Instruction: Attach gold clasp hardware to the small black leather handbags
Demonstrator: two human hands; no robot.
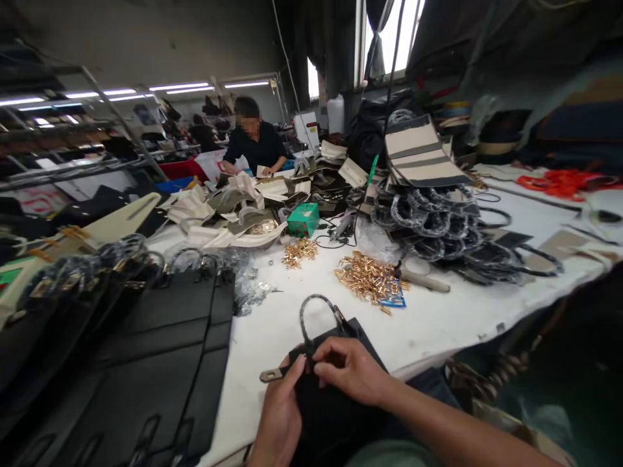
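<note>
Bag [335,415] | left hand [281,408]: curled, gripping | right hand [354,373]: half-curled, touching

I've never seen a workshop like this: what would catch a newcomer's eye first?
Probably the larger heap of gold-coloured metal pieces, bright on the white tabletop. Nearest the viewer, the left hand grips a black bag with an arched handle, and the right hand is at its top. More dark bags lie at the picture's left.
</note>
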